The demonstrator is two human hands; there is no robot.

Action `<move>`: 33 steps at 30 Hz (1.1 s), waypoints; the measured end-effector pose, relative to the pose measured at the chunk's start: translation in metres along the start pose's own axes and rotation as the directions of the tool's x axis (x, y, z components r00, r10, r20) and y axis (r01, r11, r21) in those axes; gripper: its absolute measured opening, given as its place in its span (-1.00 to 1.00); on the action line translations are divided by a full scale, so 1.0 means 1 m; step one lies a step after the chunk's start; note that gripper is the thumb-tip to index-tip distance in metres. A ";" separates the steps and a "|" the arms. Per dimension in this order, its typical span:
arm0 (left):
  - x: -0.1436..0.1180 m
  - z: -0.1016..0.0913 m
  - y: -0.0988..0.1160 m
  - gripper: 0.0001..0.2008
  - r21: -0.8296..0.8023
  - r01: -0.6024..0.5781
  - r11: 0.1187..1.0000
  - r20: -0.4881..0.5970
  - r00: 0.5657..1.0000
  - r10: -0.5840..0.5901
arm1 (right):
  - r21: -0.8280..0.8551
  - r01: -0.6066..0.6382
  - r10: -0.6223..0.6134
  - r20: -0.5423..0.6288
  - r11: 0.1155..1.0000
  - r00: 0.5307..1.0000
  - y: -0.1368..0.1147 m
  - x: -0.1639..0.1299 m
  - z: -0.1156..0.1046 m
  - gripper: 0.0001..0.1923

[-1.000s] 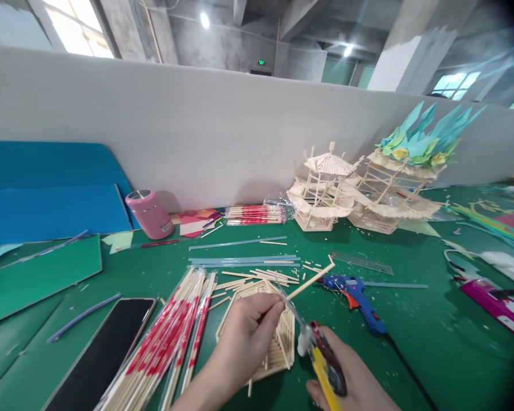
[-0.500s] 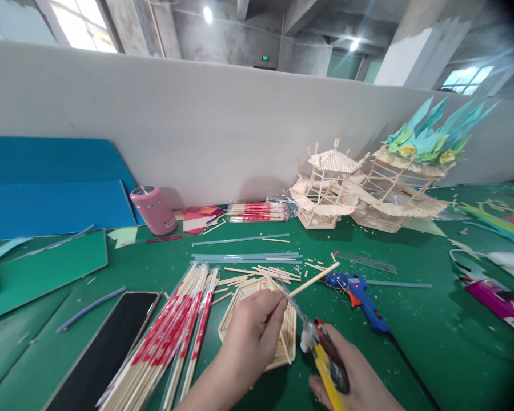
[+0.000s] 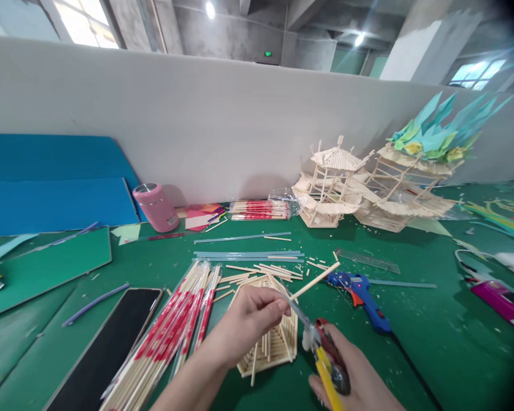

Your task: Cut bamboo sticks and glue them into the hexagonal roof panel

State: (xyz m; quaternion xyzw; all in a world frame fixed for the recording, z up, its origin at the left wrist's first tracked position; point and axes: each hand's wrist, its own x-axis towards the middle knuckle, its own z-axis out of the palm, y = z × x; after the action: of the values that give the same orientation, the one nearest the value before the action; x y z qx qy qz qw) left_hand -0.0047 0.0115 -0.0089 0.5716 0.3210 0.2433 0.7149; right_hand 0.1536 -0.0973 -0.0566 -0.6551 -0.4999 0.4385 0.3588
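My left hand (image 3: pixel 251 322) pinches a thin wooden stick (image 3: pixel 314 281) that slants up to the right. Under that hand lies a flat panel of glued sticks (image 3: pixel 274 342) on the green table. My right hand (image 3: pixel 355 379) grips a yellow and red cutter (image 3: pixel 328 362), and its blade (image 3: pixel 297 313) meets the stick close to my left fingers. A blue glue gun (image 3: pixel 362 292) lies just right of the stick's far end. Wrapped chopsticks in red and white sleeves (image 3: pixel 171 337) lie left of the panel.
A black phone (image 3: pixel 107 348) lies at the left front. Loose sticks (image 3: pixel 261 271), blue strips (image 3: pixel 248 255) and a clear ruler (image 3: pixel 366 261) lie further back. A pink cup (image 3: pixel 155 208) and stick-built pavilion models (image 3: pixel 368 188) stand by the grey wall. Blue boards (image 3: pixel 55 182) lean at left.
My left hand lifted slightly off the stick panel, uncovering more of it. The stick and cutter stay together. The view shifted a little, bringing a yellow object in at the left edge.
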 end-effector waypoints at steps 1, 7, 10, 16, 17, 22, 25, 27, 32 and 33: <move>0.001 -0.002 -0.001 -0.70 -0.064 0.034 0.997 0.028 0.999 -0.032 | -0.003 0.001 -0.001 0.005 1.000 1.000 0.001 0.001 0.000 -0.68; 0.004 -0.004 -0.005 -0.75 -0.277 0.111 0.954 0.123 0.989 -0.079 | -0.047 0.035 -0.035 0.008 0.998 0.999 0.001 0.001 -0.001 -0.66; 0.002 -0.001 -0.003 -0.77 -0.305 0.112 0.946 0.142 0.987 -0.071 | -0.115 0.050 -0.056 -0.048 0.992 0.997 -0.005 -0.003 -0.002 -0.71; -0.006 -0.011 0.016 -0.77 -0.345 -0.067 0.936 -0.006 0.998 0.070 | -0.171 -0.046 0.033 -0.076 0.984 0.997 -0.002 -0.010 -0.022 -0.58; -0.007 -0.013 0.020 -0.77 -0.295 -0.094 0.951 -0.062 0.995 0.080 | -0.211 -0.082 0.067 -0.074 0.974 0.995 0.003 -0.011 -0.029 -0.56; -0.006 -0.010 0.021 -0.78 0.190 -0.122 0.974 -0.225 0.960 0.164 | -0.582 -0.126 0.001 -0.210 0.804 0.978 0.047 -0.024 -0.064 -0.49; -0.005 -0.001 0.016 -0.77 0.443 -0.170 0.880 -0.161 0.951 0.265 | -0.725 -0.029 -0.140 -0.172 0.688 0.975 0.063 -0.031 -0.078 -0.47; -0.005 0.004 0.014 -0.73 0.574 -0.193 0.796 -0.089 0.951 0.295 | -0.794 0.053 -0.273 -0.145 0.606 0.951 0.058 -0.032 -0.083 -0.53; -0.011 0.011 0.015 -0.69 0.804 -0.206 0.558 0.059 0.961 0.270 | -0.840 0.238 -0.655 -0.173 0.488 0.736 -0.006 -0.019 -0.069 -0.66; -0.012 0.012 0.016 -0.70 0.832 -0.205 0.516 0.075 0.962 0.262 | -0.844 0.310 -0.717 -0.119 0.437 0.686 -0.021 -0.014 -0.062 -0.68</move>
State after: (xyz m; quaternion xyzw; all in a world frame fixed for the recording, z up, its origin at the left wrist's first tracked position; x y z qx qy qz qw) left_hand -0.0032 -0.0013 0.0103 0.8714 0.3392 0.1728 0.3093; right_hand 0.2031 -0.1080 -0.0122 -0.6325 -0.7147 -0.1262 0.2705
